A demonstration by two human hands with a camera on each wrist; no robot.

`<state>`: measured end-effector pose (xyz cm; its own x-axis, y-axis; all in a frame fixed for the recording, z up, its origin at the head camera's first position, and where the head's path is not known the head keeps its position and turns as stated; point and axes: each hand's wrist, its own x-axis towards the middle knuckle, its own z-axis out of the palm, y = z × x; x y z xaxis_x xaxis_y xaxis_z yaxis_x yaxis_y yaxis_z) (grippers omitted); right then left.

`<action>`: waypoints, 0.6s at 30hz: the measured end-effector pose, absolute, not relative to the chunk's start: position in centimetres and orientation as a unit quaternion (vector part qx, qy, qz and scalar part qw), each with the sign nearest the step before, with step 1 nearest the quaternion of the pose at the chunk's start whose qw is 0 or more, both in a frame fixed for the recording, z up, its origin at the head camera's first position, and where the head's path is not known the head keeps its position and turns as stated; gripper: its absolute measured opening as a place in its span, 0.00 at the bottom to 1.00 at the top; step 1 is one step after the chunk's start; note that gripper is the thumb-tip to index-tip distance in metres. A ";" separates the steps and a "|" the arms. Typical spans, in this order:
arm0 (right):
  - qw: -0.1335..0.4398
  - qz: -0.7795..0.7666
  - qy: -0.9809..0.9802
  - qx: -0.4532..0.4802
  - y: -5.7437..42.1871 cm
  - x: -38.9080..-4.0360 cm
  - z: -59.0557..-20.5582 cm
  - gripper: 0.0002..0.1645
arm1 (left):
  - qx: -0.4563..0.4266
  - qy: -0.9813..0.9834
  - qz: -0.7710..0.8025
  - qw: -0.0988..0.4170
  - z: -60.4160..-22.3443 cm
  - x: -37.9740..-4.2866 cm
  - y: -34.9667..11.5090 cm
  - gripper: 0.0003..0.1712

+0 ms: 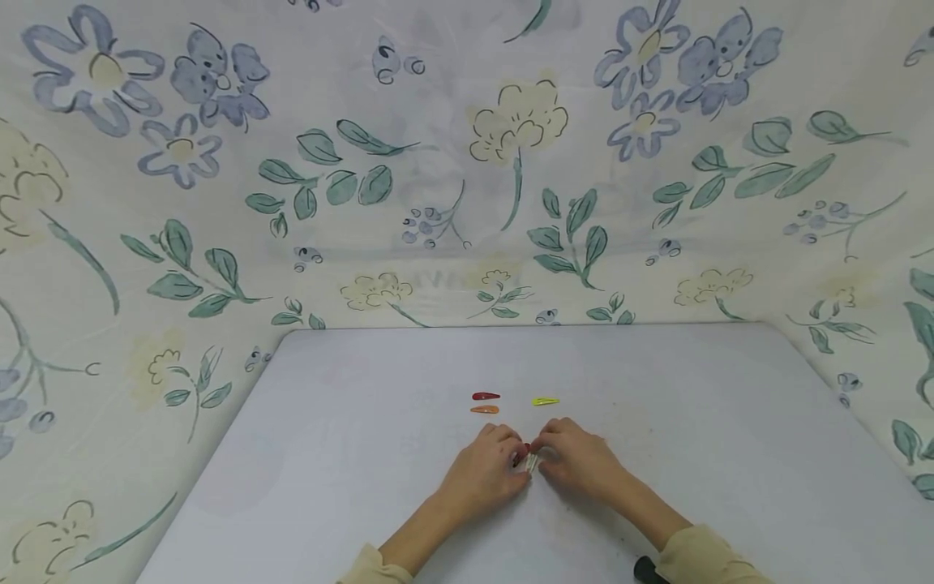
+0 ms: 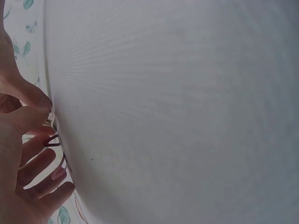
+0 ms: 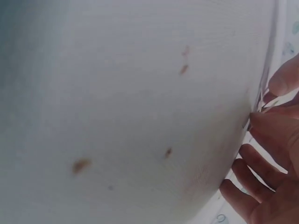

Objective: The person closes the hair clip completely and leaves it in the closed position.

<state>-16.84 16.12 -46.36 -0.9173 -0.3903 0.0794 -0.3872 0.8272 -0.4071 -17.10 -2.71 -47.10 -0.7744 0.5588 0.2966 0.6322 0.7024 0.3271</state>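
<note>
Both hands meet over the white table. The left hand (image 1: pixel 487 470) and the right hand (image 1: pixel 576 458) have curled fingers, their fingertips together around a small pale, thin-edged piece (image 1: pixel 533 463) that looks like a hair clip. A red bit (image 1: pixel 527 447) shows between the fingertips. In the left wrist view a dark red clip-like loop (image 2: pixel 52 141) sits against the left fingers. Fingers hide most of the held piece. Beyond the hands lie a red snap hair clip (image 1: pixel 486 397), an orange one (image 1: pixel 485 410) below it, and a yellow one (image 1: pixel 546 401) to their right.
The white tabletop (image 1: pixel 350 438) ends at a straight back edge, with flower-patterned cloth (image 1: pixel 438 162) rising behind and at both sides. A black object (image 1: pixel 646 569) lies by the right sleeve at the front. Small brown specks (image 3: pixel 81 165) mark the table.
</note>
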 end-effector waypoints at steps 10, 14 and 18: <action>-0.020 -0.210 0.950 -0.229 16.4 -16.6 -46.7 0.06 | -0.333 -0.920 -0.189 0.082 -47.2 -17.1 -2.8 0.12; -0.025 -0.212 0.948 -0.236 16.5 -16.5 -46.7 0.05 | -0.335 -0.921 -0.181 0.084 -47.2 -17.0 -2.9 0.10; -0.034 -0.213 0.946 -0.242 16.6 -16.5 -46.7 0.05 | -0.334 -0.922 -0.179 0.084 -47.2 -17.0 -2.9 0.09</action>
<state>-16.50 16.61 -46.72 -0.8805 -0.4435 0.1674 -0.4724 0.7923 -0.3861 -16.97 -2.90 -47.23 -0.7629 0.5854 0.2746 0.6456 0.7130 0.2735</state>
